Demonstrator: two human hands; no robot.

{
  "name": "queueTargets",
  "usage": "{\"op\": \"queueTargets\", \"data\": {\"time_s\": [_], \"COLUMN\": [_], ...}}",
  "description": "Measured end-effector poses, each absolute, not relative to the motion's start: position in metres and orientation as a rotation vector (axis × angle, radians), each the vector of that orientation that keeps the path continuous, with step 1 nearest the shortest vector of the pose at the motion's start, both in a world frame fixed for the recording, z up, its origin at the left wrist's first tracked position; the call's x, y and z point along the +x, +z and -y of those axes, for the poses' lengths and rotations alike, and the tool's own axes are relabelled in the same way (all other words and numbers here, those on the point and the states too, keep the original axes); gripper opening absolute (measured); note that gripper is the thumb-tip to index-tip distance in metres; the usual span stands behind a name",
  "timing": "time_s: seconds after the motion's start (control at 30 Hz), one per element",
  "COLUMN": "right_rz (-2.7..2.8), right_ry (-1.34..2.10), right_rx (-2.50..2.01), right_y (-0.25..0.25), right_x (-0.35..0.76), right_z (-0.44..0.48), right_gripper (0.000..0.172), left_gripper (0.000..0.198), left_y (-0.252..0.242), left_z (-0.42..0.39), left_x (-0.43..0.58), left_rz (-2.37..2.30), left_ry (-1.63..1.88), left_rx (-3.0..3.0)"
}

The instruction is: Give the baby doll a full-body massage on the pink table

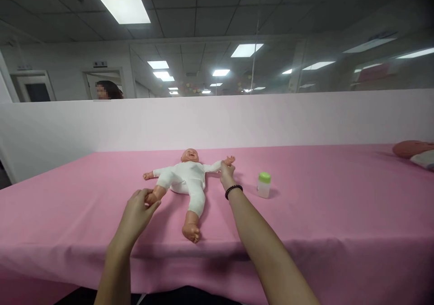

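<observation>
Hands [139,211] [226,173] on supine, white-suited doll [186,178]

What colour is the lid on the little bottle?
The lid is light green, seen best in the head view.

Bare pink tablecloth [339,214] lies open left of the baby doll [185,178] and right of the green-capped bottle [263,185], with a narrow gap between them. A white partition [237,119] blocks the far edge. Possibly a cushion [412,149] sits at far right.
</observation>
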State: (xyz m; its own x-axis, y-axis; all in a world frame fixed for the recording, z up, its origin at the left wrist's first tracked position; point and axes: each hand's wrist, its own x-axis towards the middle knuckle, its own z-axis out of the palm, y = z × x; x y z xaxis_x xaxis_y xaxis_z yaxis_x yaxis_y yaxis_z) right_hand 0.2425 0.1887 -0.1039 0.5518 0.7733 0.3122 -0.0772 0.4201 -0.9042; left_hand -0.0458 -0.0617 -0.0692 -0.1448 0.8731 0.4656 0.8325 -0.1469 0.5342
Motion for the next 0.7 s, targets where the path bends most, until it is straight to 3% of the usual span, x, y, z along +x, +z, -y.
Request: {"op": "queueTargets", "data": {"time_s": [0.1, 0.2, 0.27, 0.4, 0.5, 0.6, 0.7], "right_rz": [1.097, 1.736, 1.945, 1.508, 0.922, 0.661, 0.628], "right_ry": [0.536, 0.270, 0.154, 0.353, 0.600, 0.702, 0.697], "right_rx": [-0.981, -0.855, -0.834, -0.973, -1.164, -1.290, -1.290], "right_y": [-0.088, -0.082, -0.083, -0.089, -0.098, -0.107, -0.106], "right_x": [0.224, 0.206, 0.199, 0.203, 0.217, 0.231, 0.233], "right_z": [-0.172, -0.150, -0.141, -0.151, -0.170, -0.181, -0.180], "right_gripper": [0.047, 0.035, 0.037, 0.037, 0.043, 0.043, 0.044], "left_gripper": [0.012, 0.008, 0.011, 0.024, 0.031, 0.023, 0.019], "left_y": [-0.044, -0.026, -0.019, -0.022, -0.042, -0.067, -0.073], "left_z": [0.023, -0.012, -0.021, 0.012, 0.054, 0.082, 0.086], "left_x": [-0.013, 0.017, 0.026, 0.005, -0.029, -0.053, -0.054], "left_rz": [-2.009, -2.059, -2.045, -1.943, -1.912, -2.044, -2.126], "left_ry": [1.234, 0.952, 0.854, 1.030, 0.943, 0.720, 0.729], "left_rx": [2.123, 2.196, 2.216, 2.170, 2.045, 1.908, 1.879]}}
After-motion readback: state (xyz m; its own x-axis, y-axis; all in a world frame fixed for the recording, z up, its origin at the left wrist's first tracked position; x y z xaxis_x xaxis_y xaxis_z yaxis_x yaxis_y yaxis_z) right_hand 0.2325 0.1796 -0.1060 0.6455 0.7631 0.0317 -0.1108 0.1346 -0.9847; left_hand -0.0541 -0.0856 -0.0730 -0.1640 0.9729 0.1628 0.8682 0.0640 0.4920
